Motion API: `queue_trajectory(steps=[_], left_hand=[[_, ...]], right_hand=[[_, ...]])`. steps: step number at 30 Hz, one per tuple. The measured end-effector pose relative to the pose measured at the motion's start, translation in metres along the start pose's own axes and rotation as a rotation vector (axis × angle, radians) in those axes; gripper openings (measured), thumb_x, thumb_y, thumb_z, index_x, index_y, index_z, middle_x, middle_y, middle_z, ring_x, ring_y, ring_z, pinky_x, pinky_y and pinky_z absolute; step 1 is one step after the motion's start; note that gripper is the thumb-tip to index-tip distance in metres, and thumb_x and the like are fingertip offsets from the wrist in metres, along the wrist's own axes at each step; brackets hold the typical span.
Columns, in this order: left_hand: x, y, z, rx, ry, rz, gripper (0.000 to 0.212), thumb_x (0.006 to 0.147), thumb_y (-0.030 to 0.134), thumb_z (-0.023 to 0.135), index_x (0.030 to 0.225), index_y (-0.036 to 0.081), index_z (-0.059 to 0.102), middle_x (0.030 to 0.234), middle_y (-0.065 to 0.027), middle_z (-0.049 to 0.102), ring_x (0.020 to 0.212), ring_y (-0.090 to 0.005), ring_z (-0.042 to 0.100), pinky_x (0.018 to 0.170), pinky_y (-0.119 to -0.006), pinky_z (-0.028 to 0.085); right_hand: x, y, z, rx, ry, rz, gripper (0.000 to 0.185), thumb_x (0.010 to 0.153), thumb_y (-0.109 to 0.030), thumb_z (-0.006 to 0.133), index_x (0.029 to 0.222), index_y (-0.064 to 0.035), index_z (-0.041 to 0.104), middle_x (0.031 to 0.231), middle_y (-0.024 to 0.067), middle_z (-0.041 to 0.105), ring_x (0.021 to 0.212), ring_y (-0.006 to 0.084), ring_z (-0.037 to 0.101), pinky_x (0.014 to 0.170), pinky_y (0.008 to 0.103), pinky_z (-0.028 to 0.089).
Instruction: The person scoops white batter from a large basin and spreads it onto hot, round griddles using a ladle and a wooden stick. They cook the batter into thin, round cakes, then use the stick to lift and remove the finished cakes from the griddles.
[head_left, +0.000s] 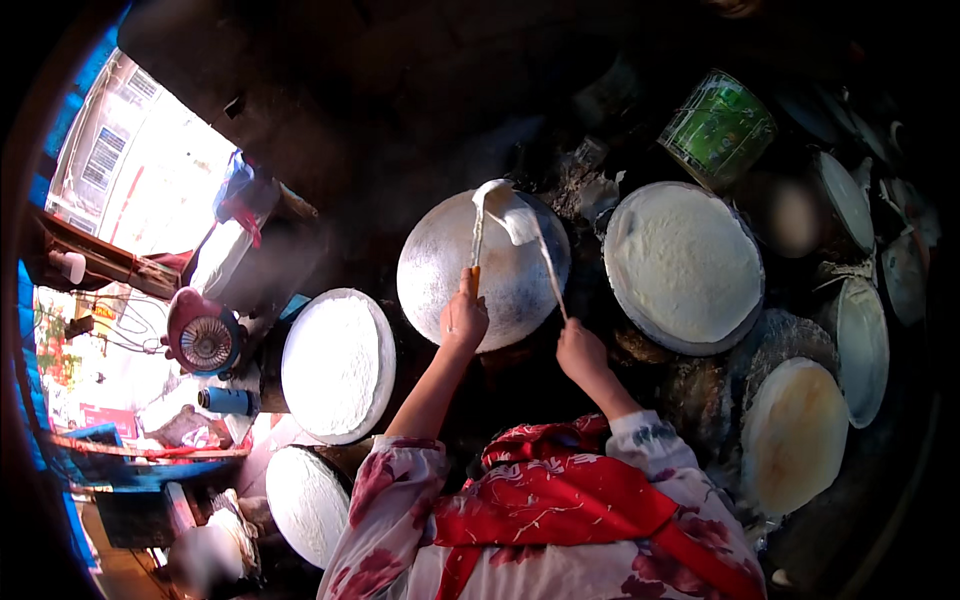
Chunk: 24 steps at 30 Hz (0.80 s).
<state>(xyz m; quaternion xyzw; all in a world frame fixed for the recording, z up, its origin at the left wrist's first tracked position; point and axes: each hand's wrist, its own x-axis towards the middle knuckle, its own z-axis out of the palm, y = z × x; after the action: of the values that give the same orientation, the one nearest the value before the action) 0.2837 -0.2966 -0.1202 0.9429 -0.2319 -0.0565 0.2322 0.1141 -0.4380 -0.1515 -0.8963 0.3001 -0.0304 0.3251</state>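
My left hand grips the orange handle of a ladle-like tool, whose far end is coated in white batter. In my right hand is a thin stick, its far end against a drooping, batter-white piece at the tool's head. Whether that piece is the ladle's bowl or a sheet of batter I cannot tell. Both tools are over a round metal griddle with a bare, scuffed grey surface. To its right, a second round griddle is covered with a pale layer of batter.
Two more batter-covered round griddles stand at left. A browned flatbread lies at lower right, near upright round lids. A batter-streaked green bucket stands behind. Leftward are a small fan and a blue can.
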Motion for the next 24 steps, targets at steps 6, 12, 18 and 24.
queue_trajectory(steps=[6,12,18,24], left_hand=[[0.017,-0.048,-0.03,0.092,0.004,-0.01,0.067,0.083,0.014,0.061,0.141,0.011,0.029,0.09,-0.0228,0.063,0.082,-0.0391,0.063,0.071,-0.046,0.049],[0.017,-0.09,-0.039,0.042,-0.004,-0.033,0.068,0.081,0.014,0.063,0.14,0.01,0.03,0.088,-0.0225,0.062,0.081,-0.0384,0.063,0.07,-0.046,0.049],[-0.008,-0.124,-0.062,-0.035,0.054,-0.025,0.067,0.079,0.011,0.065,0.139,0.008,0.033,0.091,-0.0235,0.063,0.085,-0.0412,0.061,0.072,-0.046,0.048],[-0.036,-0.125,-0.066,-0.11,0.047,-0.015,0.068,0.079,0.012,0.065,0.139,0.01,0.033,0.092,-0.0238,0.063,0.086,-0.042,0.061,0.073,-0.046,0.048]], right_hand=[[0.032,-0.026,0.007,-0.121,0.044,-0.077,0.019,0.089,-0.016,0.044,0.091,-0.0002,0.056,0.082,0.0211,0.066,0.081,0.0362,0.065,0.073,0.045,0.052],[0.031,-0.055,0.032,-0.305,-0.008,-0.087,0.022,0.082,-0.008,0.047,0.096,0.0057,0.056,0.08,0.0198,0.067,0.079,0.0345,0.067,0.07,0.0429,0.053],[0.059,-0.046,-0.004,-0.263,0.051,-0.052,0.016,0.082,-0.01,0.046,0.088,-0.0014,0.059,0.079,0.0199,0.066,0.079,0.0369,0.065,0.071,0.0452,0.052],[0.061,-0.066,0.017,-0.42,-0.125,-0.243,0.022,0.081,-0.008,0.045,0.095,0.0026,0.059,0.082,0.0211,0.067,0.08,0.0347,0.067,0.071,0.0423,0.054]])
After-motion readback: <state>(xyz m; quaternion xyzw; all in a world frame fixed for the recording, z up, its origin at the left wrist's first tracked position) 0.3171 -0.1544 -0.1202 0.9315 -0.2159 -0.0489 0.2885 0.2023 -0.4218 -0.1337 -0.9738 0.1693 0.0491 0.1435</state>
